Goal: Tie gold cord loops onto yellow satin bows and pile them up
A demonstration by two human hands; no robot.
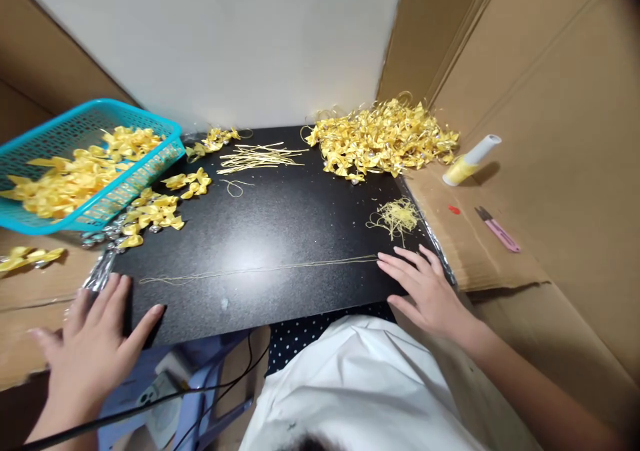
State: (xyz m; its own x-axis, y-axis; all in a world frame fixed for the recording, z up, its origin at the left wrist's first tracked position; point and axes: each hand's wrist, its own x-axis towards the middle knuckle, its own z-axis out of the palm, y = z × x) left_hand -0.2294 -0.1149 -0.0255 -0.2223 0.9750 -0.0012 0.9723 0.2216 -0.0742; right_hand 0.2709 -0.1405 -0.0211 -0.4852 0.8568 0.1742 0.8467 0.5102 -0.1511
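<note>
Long thin cords [260,269] lie stretched across the black board [300,218], running between my two hands. My left hand [93,344] rests with fingers spread at the board's left front corner, holding nothing. At the right end of the cords my right hand [425,288] lies flat with its fingers apart, the fingertips touching or just beside the cord ends. A small looped cord [235,188] sits farther back, near a bundle of cut yellow cords [263,158]. Yellow ribbon bows [155,211] with silver bells lie at the board's left side.
A turquoise basket [100,211] of yellow bows stands at left. Finished-looking corded bows [385,138] are heaped at back right, with tangled cord scraps [399,216] in front. On the cardboard at right are a cord spool [470,161], a red scrap [454,209] and pink thread snips [497,230].
</note>
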